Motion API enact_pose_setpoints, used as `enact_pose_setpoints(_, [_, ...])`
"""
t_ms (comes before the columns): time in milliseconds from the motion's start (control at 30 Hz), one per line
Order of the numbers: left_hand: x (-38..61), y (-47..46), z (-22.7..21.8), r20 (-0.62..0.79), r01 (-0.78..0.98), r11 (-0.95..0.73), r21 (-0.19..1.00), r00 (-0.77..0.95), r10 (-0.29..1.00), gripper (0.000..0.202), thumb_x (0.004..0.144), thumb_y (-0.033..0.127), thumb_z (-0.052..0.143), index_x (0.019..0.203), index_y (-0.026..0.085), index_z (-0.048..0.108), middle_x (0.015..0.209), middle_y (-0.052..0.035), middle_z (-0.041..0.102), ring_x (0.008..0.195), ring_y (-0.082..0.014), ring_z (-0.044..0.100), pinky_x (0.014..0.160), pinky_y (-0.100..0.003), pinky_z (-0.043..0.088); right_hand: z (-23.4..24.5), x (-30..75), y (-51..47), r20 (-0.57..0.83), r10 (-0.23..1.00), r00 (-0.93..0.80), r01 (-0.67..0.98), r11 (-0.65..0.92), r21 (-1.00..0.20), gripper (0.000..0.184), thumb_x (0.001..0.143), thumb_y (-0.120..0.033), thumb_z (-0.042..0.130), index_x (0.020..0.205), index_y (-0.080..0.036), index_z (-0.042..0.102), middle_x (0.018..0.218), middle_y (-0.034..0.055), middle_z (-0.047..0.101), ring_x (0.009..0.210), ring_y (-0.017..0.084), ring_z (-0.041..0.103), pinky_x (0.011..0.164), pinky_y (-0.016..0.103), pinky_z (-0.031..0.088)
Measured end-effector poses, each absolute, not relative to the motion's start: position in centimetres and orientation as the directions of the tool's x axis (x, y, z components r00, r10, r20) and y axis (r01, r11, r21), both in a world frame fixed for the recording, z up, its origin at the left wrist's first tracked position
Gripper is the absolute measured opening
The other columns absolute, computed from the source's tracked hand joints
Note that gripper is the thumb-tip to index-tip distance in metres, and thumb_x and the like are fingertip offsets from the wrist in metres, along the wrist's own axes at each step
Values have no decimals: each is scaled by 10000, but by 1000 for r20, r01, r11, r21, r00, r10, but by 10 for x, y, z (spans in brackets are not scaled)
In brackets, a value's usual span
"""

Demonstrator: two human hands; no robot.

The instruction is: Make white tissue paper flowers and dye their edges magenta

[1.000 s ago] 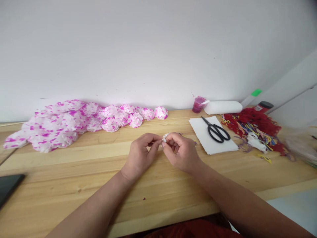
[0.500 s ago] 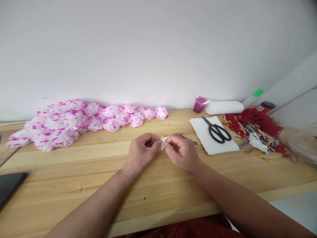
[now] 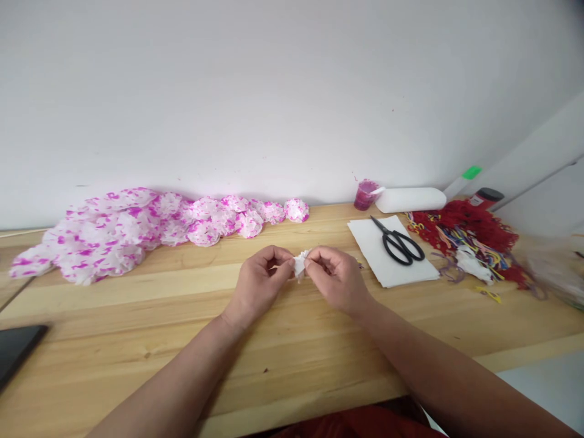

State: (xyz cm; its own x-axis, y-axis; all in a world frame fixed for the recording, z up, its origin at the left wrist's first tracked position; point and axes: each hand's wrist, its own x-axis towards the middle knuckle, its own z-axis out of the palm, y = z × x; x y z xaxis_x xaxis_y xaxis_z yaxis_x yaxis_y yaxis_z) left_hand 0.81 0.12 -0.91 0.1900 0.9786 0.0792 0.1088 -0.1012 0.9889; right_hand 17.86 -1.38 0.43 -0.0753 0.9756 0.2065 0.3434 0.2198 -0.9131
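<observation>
Between my two hands is a small piece of gathered white tissue paper [image 3: 300,264], held just above the wooden table [image 3: 182,340]. My left hand [image 3: 264,277] pinches its left side between thumb and fingers. On the opposite side, my right hand [image 3: 335,277] grips it with thumb and forefinger, the other fingers curled. A bit of coloured yarn [image 3: 360,265] peeks out behind my right hand. To the right, black-handled scissors [image 3: 398,241] lie on a stack of white paper sheets [image 3: 387,274].
Along the wall at left lies a pile of white-and-magenta paper flowers [image 3: 114,237]. At back right are a cup of magenta liquid [image 3: 365,196], a long white object [image 3: 410,199], a dark-lidded jar [image 3: 486,198] and a heap of red and coloured yarn [image 3: 474,228]. A black flat object [image 3: 18,350] sits at left.
Both hands stay almost in place on the white tissue paper, which shows a little more between the fingers. The yellow bit beside it is no longer visible. The camera view has shifted slightly.
</observation>
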Motion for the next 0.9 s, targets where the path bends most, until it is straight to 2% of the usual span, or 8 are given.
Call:
enact_pose_setpoints(133, [7,3,-8,66,90,-87,992,217,974,196,857,355,696,880,164,657,810,-27,698,749,-148,638,700,-258,508,3,177,-13,206,973,-105,296,229,-928,206,874,-249,558,678,-196,525,608,-40,501,542,93,429,512,228,345])
enact_pose_setpoints(333, [7,2,-8,107,143,-132,981,172,979,176,853,333,694,827,161,664,765,-24,685,693,-136,620,635,-239,486,6,174,-17,310,947,-89,382,320,-867,140,864,-212,582,727,-185,582,618,-38,558,545,85,473,524,211,374])
enact_pose_setpoints(433, [9,0,-9,215,190,-241,952,149,965,95,847,261,676,829,167,666,804,-24,686,729,-136,637,671,-240,517,7,175,-18,330,941,-73,399,330,-855,82,866,-236,606,806,-180,616,649,-29,606,558,90,513,528,208,395])
enact_pose_setpoints(533, [11,-1,-10,319,228,-347,910,150,936,34,831,211,670,834,178,669,860,-24,686,771,-137,652,702,-240,542,7,175,-18,321,945,-65,413,319,-853,88,860,-240,615,793,-182,615,636,-31,602,551,90,505,530,212,395])
enact_pose_setpoints(600, [12,-1,-10,287,194,-312,930,148,946,52,828,227,675,819,179,657,876,-27,692,778,-141,657,687,-240,545,5,175,-17,287,956,-56,395,285,-873,120,861,-240,609,755,-184,601,633,-27,594,561,96,501,536,219,393])
enact_pose_setpoints(767, [10,3,-7,34,-22,-30,999,172,985,198,836,325,703,777,169,596,819,-29,706,742,-140,651,714,-263,540,1,174,-13,170,981,-94,212,187,-959,166,878,-286,593,747,-189,564,675,-12,586,593,113,509,548,240,404])
enact_pose_setpoints(900, [8,3,-4,32,-49,-22,999,229,973,220,828,350,738,881,162,636,804,-16,690,765,-139,649,741,-260,528,2,172,-13,202,975,-89,215,217,-952,154,870,-263,597,740,-193,553,661,-25,550,585,105,478,540,234,384])
